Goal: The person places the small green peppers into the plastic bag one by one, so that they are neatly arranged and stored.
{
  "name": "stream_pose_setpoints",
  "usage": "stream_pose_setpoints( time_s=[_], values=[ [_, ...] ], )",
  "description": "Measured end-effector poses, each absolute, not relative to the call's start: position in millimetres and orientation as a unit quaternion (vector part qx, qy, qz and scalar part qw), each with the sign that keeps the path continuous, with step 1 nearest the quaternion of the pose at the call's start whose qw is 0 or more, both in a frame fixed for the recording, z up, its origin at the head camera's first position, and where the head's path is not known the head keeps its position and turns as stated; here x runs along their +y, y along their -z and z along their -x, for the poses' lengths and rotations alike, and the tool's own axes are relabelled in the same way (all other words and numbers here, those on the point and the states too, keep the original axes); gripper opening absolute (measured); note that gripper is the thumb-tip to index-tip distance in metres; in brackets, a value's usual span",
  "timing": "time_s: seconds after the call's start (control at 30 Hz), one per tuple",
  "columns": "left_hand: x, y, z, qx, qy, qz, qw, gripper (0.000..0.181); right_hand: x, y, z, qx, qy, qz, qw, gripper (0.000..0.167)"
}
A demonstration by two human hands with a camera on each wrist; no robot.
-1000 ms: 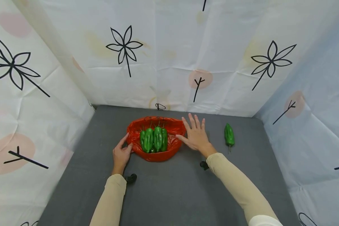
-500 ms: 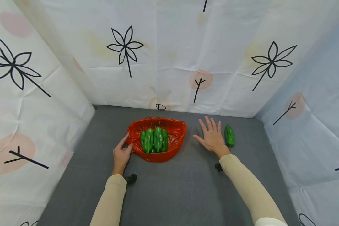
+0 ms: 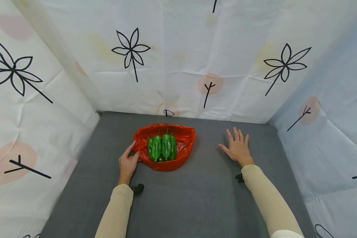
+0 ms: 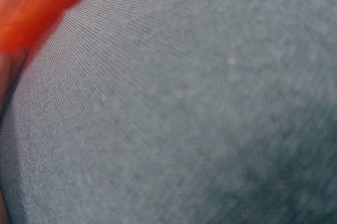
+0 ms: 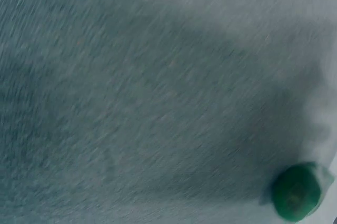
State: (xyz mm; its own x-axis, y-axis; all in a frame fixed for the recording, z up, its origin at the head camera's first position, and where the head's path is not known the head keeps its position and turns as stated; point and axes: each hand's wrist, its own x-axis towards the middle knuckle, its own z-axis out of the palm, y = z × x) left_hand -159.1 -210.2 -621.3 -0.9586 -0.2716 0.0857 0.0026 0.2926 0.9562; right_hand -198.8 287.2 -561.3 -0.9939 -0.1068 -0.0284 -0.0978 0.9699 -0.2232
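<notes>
A red plastic bag (image 3: 185,158) lies spread with its mouth wide, and several green peppers (image 3: 166,145) sit side by side inside. My left hand (image 3: 128,163) holds the bag's left rim between thumb and fingers; in the left wrist view only a strip of the red bag (image 4: 37,3) and part of a finger show. Over at the right, my right hand (image 3: 239,148) is spread above a single green pepper (image 3: 244,136), mostly hidden behind the fingers. The right wrist view shows that pepper (image 5: 296,192) end-on at the lower right, apart from the hand.
The dark grey tabletop (image 3: 178,205) runs under everything. Pale cloth walls (image 3: 178,66) with flower drawings enclose it at the back and on both sides. A dark wrist device (image 3: 138,188) shows beside the left sleeve.
My right hand has moved from the bag's right edge rightward to the lone pepper, now covering most of it. The left hand, bag and peppers inside have stayed still.
</notes>
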Motion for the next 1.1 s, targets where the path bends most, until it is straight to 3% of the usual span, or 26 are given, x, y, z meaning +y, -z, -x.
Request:
stream_pose_setpoints(
  time_s=[0.53,0.73,1.1],
  values=[
    [-209.5,622.2,159.8,-0.795,0.59,-0.077,0.122,0.053,316.9,564.2,183.2,0.983,0.168,-0.002,0.075,0.065],
    [-209.6,623.6,160.7,-0.795,0.588,-0.081,0.123,0.054,322.5,558.6,180.2,0.974,0.201,0.0,0.107,0.067],
    [-209.5,623.9,160.7,-0.799,0.583,-0.085,0.122,0.053,332.1,558.7,177.7,0.975,0.189,0.029,0.112,0.066]
  ],
)
